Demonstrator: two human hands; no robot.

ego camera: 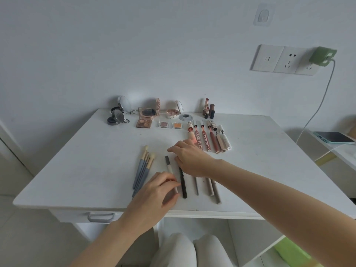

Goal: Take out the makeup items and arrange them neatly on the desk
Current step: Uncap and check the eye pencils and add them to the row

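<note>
- Head view looks down on a white square tabletop [96,151] carrying rows of makeup.
- Left hand [156,191] pinches the near end of a slim white pencil with a dark cap [170,169]; that grip is closed on it.
- Right hand [189,158] lies just right of the white pencil, over the far end of a black eyeliner pen [183,185]; whether its grip holds anything cannot be told.
- Grey-handled makeup brushes [142,170] lie bunched left of the white pencil.
- Three pale pencils [211,187] lie right of it, past the black pen.
- Pink and beige lip gloss tubes [210,137] lie beyond it, to the right.
- Open eyeshadow palettes and compacts [145,118] line the far edge.
</note>
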